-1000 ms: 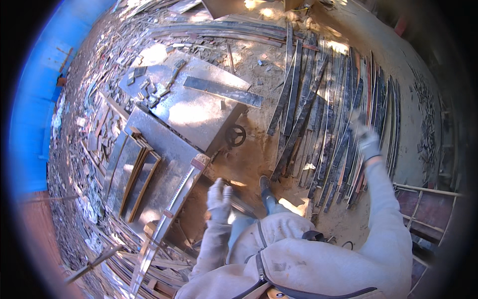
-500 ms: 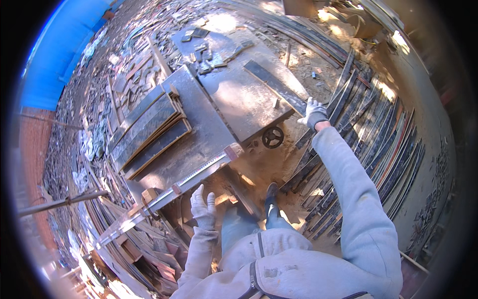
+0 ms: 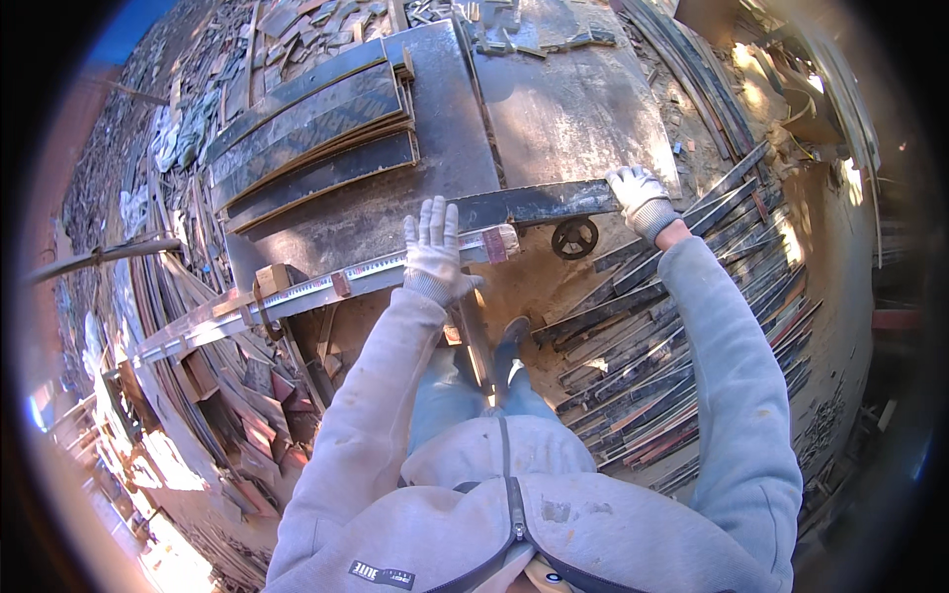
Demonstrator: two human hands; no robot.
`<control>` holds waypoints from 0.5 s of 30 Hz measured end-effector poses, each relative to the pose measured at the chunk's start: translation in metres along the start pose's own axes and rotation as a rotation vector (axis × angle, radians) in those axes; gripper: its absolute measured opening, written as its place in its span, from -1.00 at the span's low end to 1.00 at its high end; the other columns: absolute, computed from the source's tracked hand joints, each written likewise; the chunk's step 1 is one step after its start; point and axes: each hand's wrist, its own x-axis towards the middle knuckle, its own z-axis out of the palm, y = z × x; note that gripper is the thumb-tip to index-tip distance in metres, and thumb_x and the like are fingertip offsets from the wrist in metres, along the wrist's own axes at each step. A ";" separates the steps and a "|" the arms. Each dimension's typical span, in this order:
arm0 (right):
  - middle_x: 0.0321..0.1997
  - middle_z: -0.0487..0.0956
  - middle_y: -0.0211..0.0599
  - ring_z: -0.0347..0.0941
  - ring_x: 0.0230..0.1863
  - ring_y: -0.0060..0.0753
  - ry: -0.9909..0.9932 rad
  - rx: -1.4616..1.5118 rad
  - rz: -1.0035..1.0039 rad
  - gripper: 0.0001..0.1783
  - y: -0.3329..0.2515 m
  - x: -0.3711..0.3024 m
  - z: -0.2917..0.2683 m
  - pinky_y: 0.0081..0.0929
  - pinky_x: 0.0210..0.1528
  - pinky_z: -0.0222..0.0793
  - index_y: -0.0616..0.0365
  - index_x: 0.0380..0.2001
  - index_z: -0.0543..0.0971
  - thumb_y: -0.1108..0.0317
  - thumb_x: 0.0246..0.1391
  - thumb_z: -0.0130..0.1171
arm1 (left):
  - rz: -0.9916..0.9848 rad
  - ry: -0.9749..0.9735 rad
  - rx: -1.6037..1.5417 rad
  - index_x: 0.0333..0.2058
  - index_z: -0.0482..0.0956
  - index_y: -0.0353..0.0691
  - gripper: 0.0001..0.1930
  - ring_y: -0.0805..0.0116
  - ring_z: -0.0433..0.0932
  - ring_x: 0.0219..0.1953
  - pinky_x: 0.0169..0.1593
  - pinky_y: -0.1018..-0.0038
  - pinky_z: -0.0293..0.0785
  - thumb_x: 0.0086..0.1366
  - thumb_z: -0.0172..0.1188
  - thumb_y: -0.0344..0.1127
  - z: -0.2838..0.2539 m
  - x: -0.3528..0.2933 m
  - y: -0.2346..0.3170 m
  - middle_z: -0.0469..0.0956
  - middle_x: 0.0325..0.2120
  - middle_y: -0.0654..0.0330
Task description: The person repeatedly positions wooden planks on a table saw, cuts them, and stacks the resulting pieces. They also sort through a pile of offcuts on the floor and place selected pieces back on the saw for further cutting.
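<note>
A long dark wooden board (image 3: 539, 204) lies crosswise along the near edge of the metal worktable (image 3: 450, 109). My gloved right hand (image 3: 641, 198) grips its right end. At the board's left end, my gloved left hand (image 3: 433, 252) is open and flat, fingers stretched away from me; whether the fingertips press on the board or the table I cannot tell. Below that palm runs a pale rail with a measuring scale (image 3: 376, 267), fixed along the table's front. A stack of dark boards (image 3: 316, 138) rests on the table's left part.
A black handwheel (image 3: 574, 238) sits under the table's front edge. Many long dark strips (image 3: 682, 356) lie heaped on the ground at the right. Wood scraps (image 3: 306, 30) cover the ground beyond the table, and more planks (image 3: 217, 395) lean at the lower left.
My right hand has swung the board from slanting across the tabletop to lying along the near edge. The left hand has reached forward to the board's left end. The view has shifted too.
</note>
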 end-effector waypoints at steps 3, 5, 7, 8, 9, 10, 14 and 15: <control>0.20 0.51 -0.01 0.42 0.28 0.11 0.021 -0.028 -0.034 -0.34 -0.004 0.019 0.008 -0.04 0.40 0.34 0.12 0.33 0.47 0.54 0.10 0.17 | 0.012 -0.185 0.212 0.57 -0.03 -0.41 0.33 -0.12 -0.12 0.67 0.65 -0.07 -0.18 0.13 0.33 0.47 0.004 0.029 -0.010 -0.05 0.62 -0.16; 0.20 0.51 -0.02 0.42 0.28 0.10 0.040 -0.044 -0.056 -0.34 -0.001 0.023 0.012 -0.05 0.40 0.34 0.12 0.34 0.47 0.52 0.11 0.17 | 0.041 -0.256 0.090 0.56 0.04 -0.41 0.27 -0.11 -0.05 0.65 0.65 0.02 -0.16 0.15 0.33 0.43 0.006 0.034 -0.017 0.02 0.60 -0.17; 0.19 0.50 -0.03 0.41 0.29 0.09 0.004 -0.059 -0.050 -0.26 0.004 0.024 0.013 -0.07 0.39 0.34 0.08 0.38 0.46 0.46 0.07 0.29 | 0.082 -0.202 0.017 0.51 0.18 -0.43 0.19 -0.14 0.10 0.59 0.64 0.14 -0.05 0.13 0.38 0.33 0.010 0.035 -0.023 0.15 0.54 -0.21; 0.20 0.50 -0.04 0.41 0.29 0.09 -0.029 -0.023 -0.054 -0.23 0.005 0.023 0.013 -0.07 0.38 0.36 0.06 0.39 0.46 0.44 0.04 0.34 | 0.099 -0.113 -0.033 0.50 0.20 -0.43 0.18 -0.14 0.11 0.59 0.63 0.13 -0.01 0.11 0.42 0.29 0.012 0.033 -0.024 0.17 0.53 -0.21; 0.21 0.51 -0.05 0.41 0.29 0.10 -0.012 0.005 -0.058 -0.19 0.007 0.024 0.013 -0.07 0.37 0.37 0.05 0.40 0.45 0.42 0.01 0.39 | 0.104 -0.087 -0.065 0.49 0.22 -0.43 0.17 -0.14 0.13 0.58 0.62 0.12 0.03 0.09 0.45 0.25 0.014 0.033 -0.027 0.18 0.51 -0.21; 0.21 0.51 -0.05 0.41 0.29 0.11 -0.001 0.034 -0.060 -0.15 0.008 0.023 0.013 -0.07 0.36 0.38 0.03 0.41 0.45 0.41 -0.02 0.44 | 0.103 -0.102 -0.095 0.48 0.23 -0.43 0.16 -0.15 0.14 0.57 0.61 0.12 0.07 0.07 0.49 0.21 0.018 0.032 -0.029 0.20 0.50 -0.22; 0.24 0.50 -0.08 0.41 0.30 0.11 0.033 0.013 0.029 -0.02 0.007 0.024 0.018 -0.07 0.31 0.44 -0.11 0.45 0.43 0.37 -0.11 0.55 | 0.102 -0.064 -0.145 0.50 0.18 -0.41 0.13 -0.15 0.09 0.59 0.64 0.19 0.06 0.09 0.54 0.04 0.027 0.033 -0.032 0.15 0.53 -0.21; 0.25 0.50 -0.09 0.41 0.31 0.10 0.045 0.026 0.018 -0.02 0.006 0.024 0.020 -0.06 0.30 0.45 -0.16 0.47 0.41 0.35 -0.08 0.55 | 0.104 -0.044 -0.148 0.50 0.19 -0.41 0.12 -0.16 0.10 0.59 0.64 0.19 0.06 0.09 0.54 0.03 0.028 0.032 -0.031 0.15 0.53 -0.22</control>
